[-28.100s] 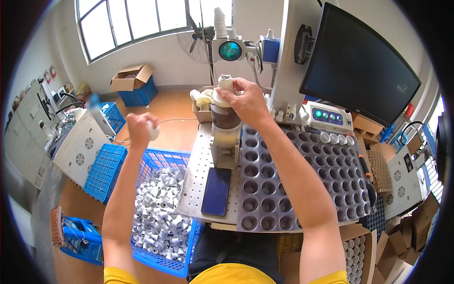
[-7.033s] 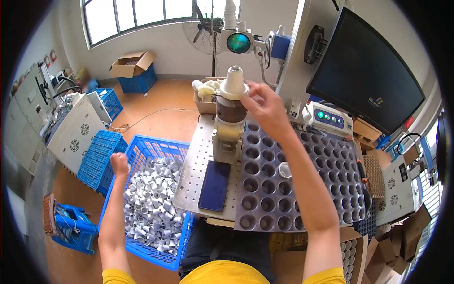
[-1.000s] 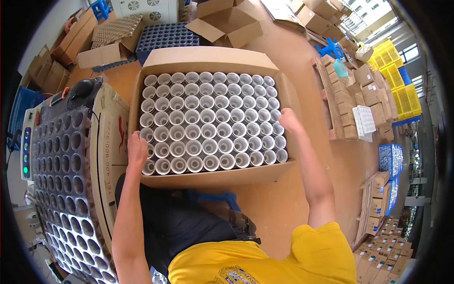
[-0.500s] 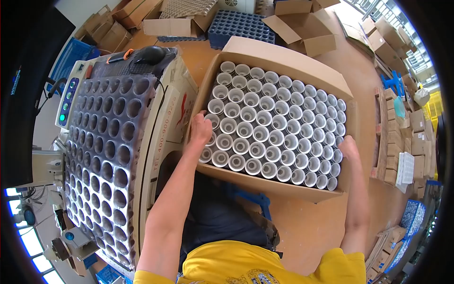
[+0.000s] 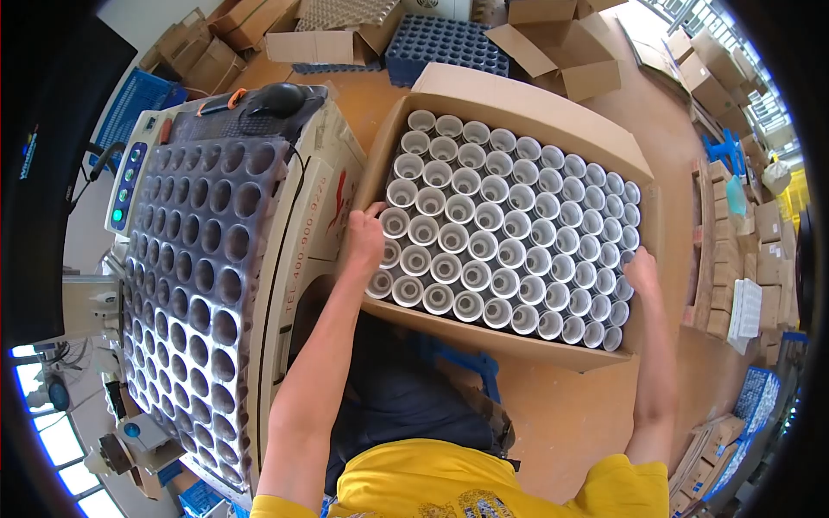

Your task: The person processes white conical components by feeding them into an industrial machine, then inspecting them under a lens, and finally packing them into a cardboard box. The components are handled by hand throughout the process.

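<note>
A cardboard box point(image 5: 501, 341) stands open in front of me, packed with rows of white cups point(image 5: 489, 215) seated in a dark tray. My left hand point(image 5: 366, 239) is at the box's left side, fingers curled over the edge beside the outermost cups. On the opposite side, my right hand point(image 5: 641, 271) reaches inside the right wall and closes at the tray's edge, against the end cups. Both sets of fingertips are partly hidden between cups and cardboard. The cups stand upright, mouths up.
Left of the box, a machine point(image 5: 315, 186) carries a clear plastic tray point(image 5: 186, 285) with round pockets and a black mouse point(image 5: 275, 100). Behind are a blue pocketed tray stack point(image 5: 446, 52) and an open carton point(image 5: 561, 47). Stacked boxes on a pallet point(image 5: 701, 242) line the right.
The view has shifted slightly, so the box appears a little further right. A cup beside my left hand shows more fully now. Both hands stay at the same sides.
</note>
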Action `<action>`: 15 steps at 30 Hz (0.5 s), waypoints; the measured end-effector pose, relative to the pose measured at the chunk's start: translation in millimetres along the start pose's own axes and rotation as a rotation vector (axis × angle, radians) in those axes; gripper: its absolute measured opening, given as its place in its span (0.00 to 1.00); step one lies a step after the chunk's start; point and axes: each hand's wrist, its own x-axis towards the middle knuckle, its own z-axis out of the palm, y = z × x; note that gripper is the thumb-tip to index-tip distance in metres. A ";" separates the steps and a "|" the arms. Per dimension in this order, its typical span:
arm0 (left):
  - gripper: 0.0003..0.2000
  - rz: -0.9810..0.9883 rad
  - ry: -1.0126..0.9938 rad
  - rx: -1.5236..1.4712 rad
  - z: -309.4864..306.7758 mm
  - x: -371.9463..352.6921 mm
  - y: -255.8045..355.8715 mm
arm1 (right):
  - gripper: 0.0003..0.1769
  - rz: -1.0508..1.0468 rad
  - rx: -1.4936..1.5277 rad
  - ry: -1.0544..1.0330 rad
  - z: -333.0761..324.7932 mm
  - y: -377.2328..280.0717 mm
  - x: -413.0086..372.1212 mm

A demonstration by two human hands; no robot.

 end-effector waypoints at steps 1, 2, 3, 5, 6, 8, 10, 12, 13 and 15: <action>0.18 -0.047 -0.026 0.018 -3.7 -5.1 9.2 | 0.18 0.019 0.009 -0.004 -2.4 -1.7 -2.9; 0.18 -0.082 -0.065 -0.092 -5.0 -5.1 7.8 | 0.18 0.036 0.019 -0.008 -10.2 -9.0 -8.0; 0.18 -0.116 -0.103 -0.204 -6.2 -4.6 7.1 | 0.18 0.054 0.028 -0.009 -14.0 -13.5 -10.3; 0.17 -0.154 -0.152 -0.287 -8.5 -6.5 19.3 | 0.18 0.045 0.027 -0.002 -9.2 -7.7 -5.1; 0.17 -0.161 -0.164 -0.257 -11.1 -13.8 41.0 | 0.18 0.042 0.026 0.001 -8.7 -7.1 -5.2; 0.14 -0.143 -0.205 -0.195 -10.9 -18.1 55.0 | 0.17 0.023 0.030 0.034 -13.5 -8.0 -9.7; 0.12 -0.091 -0.264 -0.133 -7.5 -13.8 58.0 | 0.15 0.035 0.125 0.012 -23.9 -14.2 -14.3; 0.11 -0.032 -0.287 0.100 -7.3 8.7 32.1 | 0.14 0.095 0.312 -0.058 -37.3 -19.7 -16.1; 0.12 0.003 -0.310 0.213 -3.7 18.5 20.3 | 0.13 0.109 0.349 -0.072 -33.3 -17.2 -13.2; 0.09 0.097 -0.221 0.170 5.3 29.4 -4.4 | 0.13 0.125 0.365 -0.027 -24.5 -9.7 -10.3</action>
